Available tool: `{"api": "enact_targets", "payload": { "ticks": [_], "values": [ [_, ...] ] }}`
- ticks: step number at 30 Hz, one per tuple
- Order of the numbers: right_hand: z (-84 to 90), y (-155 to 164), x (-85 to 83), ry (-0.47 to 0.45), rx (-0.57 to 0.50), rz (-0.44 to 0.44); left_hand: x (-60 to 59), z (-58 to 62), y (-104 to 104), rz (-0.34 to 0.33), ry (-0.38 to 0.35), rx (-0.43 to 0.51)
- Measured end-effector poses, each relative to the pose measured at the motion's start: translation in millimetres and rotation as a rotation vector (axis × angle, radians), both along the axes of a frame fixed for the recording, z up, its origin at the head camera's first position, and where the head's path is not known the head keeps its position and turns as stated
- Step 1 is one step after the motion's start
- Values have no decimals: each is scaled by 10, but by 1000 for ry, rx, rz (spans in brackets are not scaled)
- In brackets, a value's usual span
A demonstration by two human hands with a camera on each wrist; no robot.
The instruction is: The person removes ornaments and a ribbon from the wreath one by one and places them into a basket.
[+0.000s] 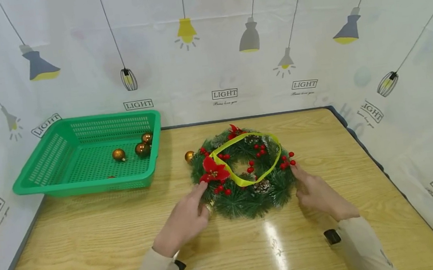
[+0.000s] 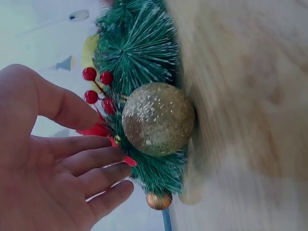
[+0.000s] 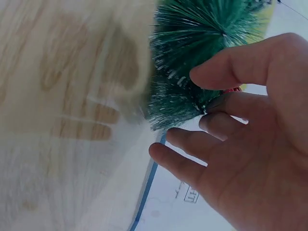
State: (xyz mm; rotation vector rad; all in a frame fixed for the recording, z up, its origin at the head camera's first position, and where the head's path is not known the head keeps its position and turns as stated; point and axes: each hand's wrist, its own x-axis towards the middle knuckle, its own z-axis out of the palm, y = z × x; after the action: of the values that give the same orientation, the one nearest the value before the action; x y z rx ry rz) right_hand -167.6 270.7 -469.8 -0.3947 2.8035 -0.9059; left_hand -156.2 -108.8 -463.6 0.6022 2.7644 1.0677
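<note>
A green Christmas wreath [image 1: 246, 185] lies flat on the wooden table [image 1: 93, 247], with red berries, pine cones, a red poinsettia [image 1: 214, 171] and a yellow ribbon loop [image 1: 249, 158]. My left hand [image 1: 193, 209] reaches its left edge, and its straight fingers [image 2: 96, 163] touch the needles by the flower. In the left wrist view a gold glitter ball [image 2: 158, 119] sits in the wreath beside those fingers. My right hand [image 1: 311, 189] is at the right edge, where the thumb and loosely bent fingers [image 3: 211, 120] touch a needle tuft [image 3: 192, 43].
A green plastic basket [image 1: 44, 172] stands at the back left with three bronze balls [image 1: 142, 149] in it. Another small gold ball [image 1: 189, 156] sits at the wreath's far left side. White printed sheeting surrounds the table on all sides.
</note>
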Motion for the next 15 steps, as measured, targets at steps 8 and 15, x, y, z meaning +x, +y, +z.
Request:
{"api": "enact_targets", "payload": {
  "ticks": [8,15],
  "values": [
    [246,-23,313,73,12,-5,-315,-3,-99,51,65,5],
    [233,-377,563,91,39,118,-538,-86,-95,31,-91,-3]
  ]
}}
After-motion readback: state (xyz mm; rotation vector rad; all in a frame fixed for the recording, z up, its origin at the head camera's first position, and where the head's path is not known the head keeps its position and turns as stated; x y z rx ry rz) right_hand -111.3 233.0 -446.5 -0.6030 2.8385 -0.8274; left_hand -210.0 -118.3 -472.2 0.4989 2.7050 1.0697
